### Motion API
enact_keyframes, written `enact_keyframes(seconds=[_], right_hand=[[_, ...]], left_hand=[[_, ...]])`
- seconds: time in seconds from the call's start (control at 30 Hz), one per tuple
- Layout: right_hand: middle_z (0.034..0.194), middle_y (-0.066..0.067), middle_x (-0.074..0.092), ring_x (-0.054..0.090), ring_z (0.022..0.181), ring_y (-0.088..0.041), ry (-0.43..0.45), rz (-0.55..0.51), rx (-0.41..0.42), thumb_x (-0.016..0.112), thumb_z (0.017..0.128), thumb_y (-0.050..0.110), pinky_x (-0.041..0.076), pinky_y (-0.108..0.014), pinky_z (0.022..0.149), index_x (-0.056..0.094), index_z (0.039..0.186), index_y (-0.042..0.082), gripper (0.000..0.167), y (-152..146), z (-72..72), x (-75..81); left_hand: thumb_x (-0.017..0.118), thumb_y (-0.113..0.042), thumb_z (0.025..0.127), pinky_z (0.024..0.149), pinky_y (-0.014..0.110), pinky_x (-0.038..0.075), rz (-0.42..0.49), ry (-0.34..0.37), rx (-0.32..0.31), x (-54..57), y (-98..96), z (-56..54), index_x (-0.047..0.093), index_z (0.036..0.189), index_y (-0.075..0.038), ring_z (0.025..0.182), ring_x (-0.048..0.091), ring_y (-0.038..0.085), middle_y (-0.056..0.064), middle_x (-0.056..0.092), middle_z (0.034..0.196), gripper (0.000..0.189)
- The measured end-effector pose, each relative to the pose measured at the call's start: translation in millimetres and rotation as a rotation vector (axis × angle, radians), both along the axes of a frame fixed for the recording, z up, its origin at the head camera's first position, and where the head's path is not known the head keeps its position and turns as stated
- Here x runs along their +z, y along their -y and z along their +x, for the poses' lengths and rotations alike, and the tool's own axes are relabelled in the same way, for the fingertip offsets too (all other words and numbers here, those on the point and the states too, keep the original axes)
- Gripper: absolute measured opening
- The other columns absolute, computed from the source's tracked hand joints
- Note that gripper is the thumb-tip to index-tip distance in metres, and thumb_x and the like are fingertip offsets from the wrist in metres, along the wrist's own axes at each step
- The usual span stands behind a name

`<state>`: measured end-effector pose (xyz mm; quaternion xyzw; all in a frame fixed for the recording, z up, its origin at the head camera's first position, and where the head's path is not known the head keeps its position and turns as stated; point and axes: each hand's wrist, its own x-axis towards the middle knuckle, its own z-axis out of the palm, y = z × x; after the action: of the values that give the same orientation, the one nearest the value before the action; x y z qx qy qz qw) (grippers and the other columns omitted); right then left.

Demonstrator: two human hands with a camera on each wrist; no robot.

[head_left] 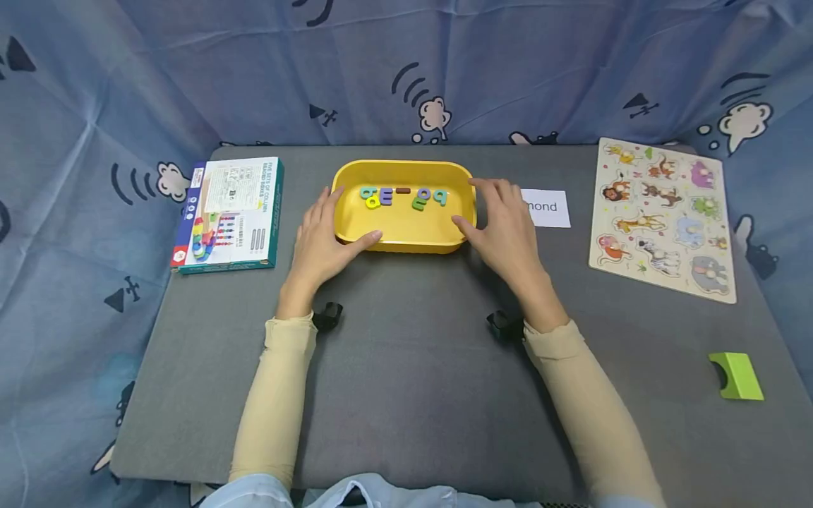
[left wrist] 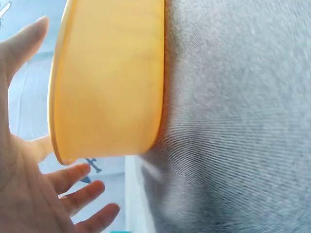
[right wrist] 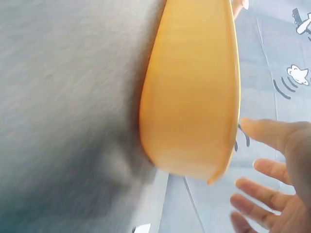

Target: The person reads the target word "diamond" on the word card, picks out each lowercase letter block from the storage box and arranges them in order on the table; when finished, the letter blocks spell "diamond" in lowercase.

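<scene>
A yellow tray (head_left: 406, 231) lies on the grey table with several plastic letters inside, among them a purple E (head_left: 385, 196), a yellow letter (head_left: 372, 202), a brown bar-shaped piece (head_left: 403, 190) and a green letter (head_left: 419, 204). My left hand (head_left: 322, 243) is at its left end, fingers spread along the outside and thumb over the front rim. Around the right end, my right hand (head_left: 508, 229) has its thumb at the rim and its other fingers extended. Neither hand's fingers are curled round the tray; firm contact is hard to tell.
A printed white card (head_left: 549, 208) lies partly hidden behind the right hand. To the left is a boxed toy set (head_left: 231, 212). On the right are an animal puzzle board (head_left: 663, 219) and a green arch block (head_left: 739, 376). A blue patterned curtain (head_left: 356, 77) borders the table's back.
</scene>
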<state>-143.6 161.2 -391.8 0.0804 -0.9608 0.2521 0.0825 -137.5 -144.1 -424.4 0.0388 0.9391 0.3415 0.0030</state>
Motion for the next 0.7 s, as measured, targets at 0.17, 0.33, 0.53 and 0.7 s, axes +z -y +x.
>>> enact_keyframes(seconds=[0.17,0.33,0.53,0.7], right_hand=[[0.13,-0.019,0.069,0.056,0.115,-0.037,0.025,-0.05,0.077,0.084,0.093,0.02,0.045,-0.052,0.101,0.068,0.135,0.002,0.048,12,-20.2,-1.0],[0.127,-0.016,0.075,0.053,0.105,-0.035,0.079,-0.011,0.113,0.083,0.093,0.017,0.037,-0.049,0.093,0.074,0.132,0.006,0.041,20,-45.9,-8.7],[0.127,-0.014,0.076,0.048,0.107,-0.033,0.101,0.063,0.109,0.085,0.092,0.021,0.024,-0.054,0.098,0.077,0.132,0.011,0.041,27,-65.5,-15.8],[0.132,-0.015,0.074,0.058,0.118,-0.035,0.142,0.162,0.132,0.083,0.095,0.023,0.023,-0.06,0.11,0.075,0.135,0.011,0.043,32,-73.4,-17.6]], left_hand=[[0.077,-0.065,0.086,0.123,0.061,0.032,0.094,0.023,0.014,-5.5,5.7,-1.9,0.032,0.166,-0.019,0.154,0.035,0.035,0.011,0.04,0.168,0.103],[0.079,-0.062,0.087,0.123,0.058,0.033,0.172,0.073,0.036,-9.7,6.5,-2.5,0.032,0.165,-0.022,0.153,0.035,0.032,0.012,0.041,0.167,0.1],[0.082,-0.059,0.086,0.123,0.058,0.034,0.236,0.1,0.041,-9.7,6.0,-0.1,0.031,0.165,-0.023,0.151,0.038,0.034,0.013,0.04,0.166,0.1],[0.082,-0.058,0.086,0.122,0.058,0.034,0.252,0.099,0.039,-9.2,5.2,-0.3,0.032,0.165,-0.022,0.15,0.039,0.035,0.013,0.04,0.166,0.1]])
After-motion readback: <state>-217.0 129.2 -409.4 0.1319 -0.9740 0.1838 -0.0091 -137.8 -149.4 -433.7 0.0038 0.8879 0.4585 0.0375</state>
